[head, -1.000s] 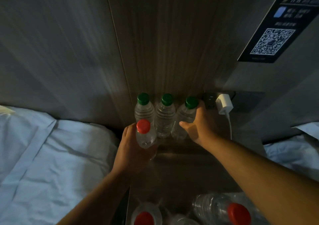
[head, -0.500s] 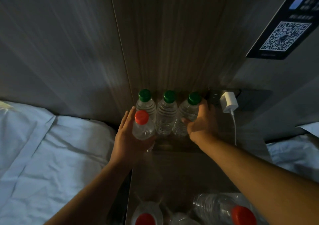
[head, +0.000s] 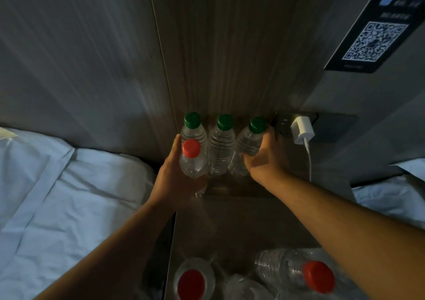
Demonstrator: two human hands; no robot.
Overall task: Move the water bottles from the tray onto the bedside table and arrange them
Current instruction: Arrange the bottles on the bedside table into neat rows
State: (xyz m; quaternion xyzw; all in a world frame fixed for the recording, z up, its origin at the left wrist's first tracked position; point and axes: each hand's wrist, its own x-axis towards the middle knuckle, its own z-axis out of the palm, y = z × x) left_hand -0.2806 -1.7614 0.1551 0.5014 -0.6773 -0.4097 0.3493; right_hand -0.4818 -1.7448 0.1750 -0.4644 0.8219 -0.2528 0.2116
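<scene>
Three clear green-capped bottles stand in a row against the wooden wall at the back of the bedside table (head: 241, 219): left (head: 193, 127), middle (head: 222, 145) and right (head: 249, 143). My right hand (head: 264, 159) grips the right green-capped bottle from its right side. My left hand (head: 177, 175) holds a red-capped bottle (head: 192, 161) upright in front of the left green-capped one. At the bottom edge several more red-capped bottles show, one upright (head: 192, 283) and one lying on its side (head: 299, 274).
A white charger (head: 302, 130) is plugged into a wall socket right of the bottles, its cable hanging down. White bedding (head: 57, 196) lies to the left and more at the right (head: 391, 196). A dark QR-code sign (head: 372, 39) hangs upper right.
Both hands stay on their bottles. The red-capped bottle in my left hand has shifted slightly toward the left green-capped bottle; the view has tilted a little.
</scene>
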